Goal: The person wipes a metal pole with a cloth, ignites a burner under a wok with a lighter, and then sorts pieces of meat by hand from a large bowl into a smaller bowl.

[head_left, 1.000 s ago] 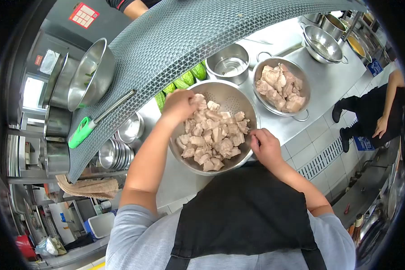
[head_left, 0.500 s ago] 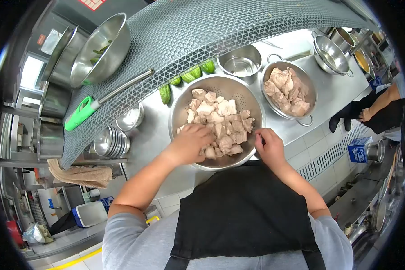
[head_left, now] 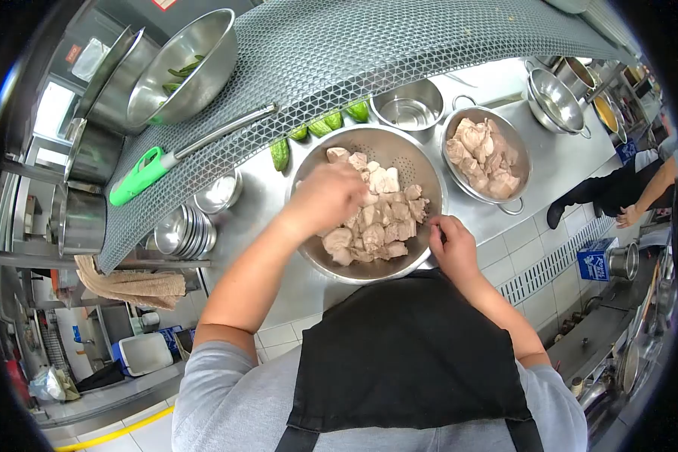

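Observation:
A large steel colander (head_left: 414, 162) stands on the counter in front of me, with many pale meat chunks (head_left: 384, 215) in it. My left hand (head_left: 328, 197) is over the upper left part of the chunks; it is blurred, and its fingertips and anything in them cannot be made out. At the right rim, my right hand (head_left: 452, 242) has its thumb and index finger pinched together on the colander's edge. Beyond it to the right, a two-handled steel colander (head_left: 526, 169) holds larger pale meat pieces (head_left: 484, 154).
Green cucumbers (head_left: 279, 154) and an empty steel pot (head_left: 408, 111) lie behind the colander. Small steel bowls (head_left: 184, 232) are stacked at left. A mesh shelf (head_left: 309, 60) overhangs the back, bearing a green-handled tool (head_left: 139, 179) and a steel bowl (head_left: 211, 79). Another person (head_left: 640, 188) stands far right.
My left hand has moved up and away from me across the meat, uncovering chunks at the lower left. My right hand stays at the rim. The other person's hand has shifted.

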Demonstrator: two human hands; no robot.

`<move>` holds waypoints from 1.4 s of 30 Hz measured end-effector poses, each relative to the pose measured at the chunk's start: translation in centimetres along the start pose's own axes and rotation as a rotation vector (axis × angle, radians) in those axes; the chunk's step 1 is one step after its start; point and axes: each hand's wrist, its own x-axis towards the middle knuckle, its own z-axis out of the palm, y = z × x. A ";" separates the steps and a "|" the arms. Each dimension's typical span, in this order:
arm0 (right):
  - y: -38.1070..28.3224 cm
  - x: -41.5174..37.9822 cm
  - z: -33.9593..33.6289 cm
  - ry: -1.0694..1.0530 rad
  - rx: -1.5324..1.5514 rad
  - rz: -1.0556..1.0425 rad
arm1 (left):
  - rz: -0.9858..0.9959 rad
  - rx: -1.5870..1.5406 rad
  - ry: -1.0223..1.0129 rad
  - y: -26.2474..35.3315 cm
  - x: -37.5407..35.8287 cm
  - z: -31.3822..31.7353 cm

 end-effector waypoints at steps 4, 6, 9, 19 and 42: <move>0.3 -0.1 0.3 0.046 0.005 -0.025 | -0.114 0.069 -0.117 1.5 -0.2 6.1; 0.3 -0.1 0.5 0.062 -0.008 -0.029 | -0.114 0.069 -0.141 1.4 1.0 6.5; 0.0 -0.1 0.1 0.020 -0.016 -0.003 | -0.111 0.051 -0.110 1.8 2.2 5.9; 0.1 -0.1 0.3 0.009 0.023 0.011 | -0.478 -0.169 -0.194 1.8 -2.1 -1.3; -4.4 4.6 -3.7 -0.216 -0.241 -0.090 | -0.603 -1.014 0.379 0.7 -6.2 0.8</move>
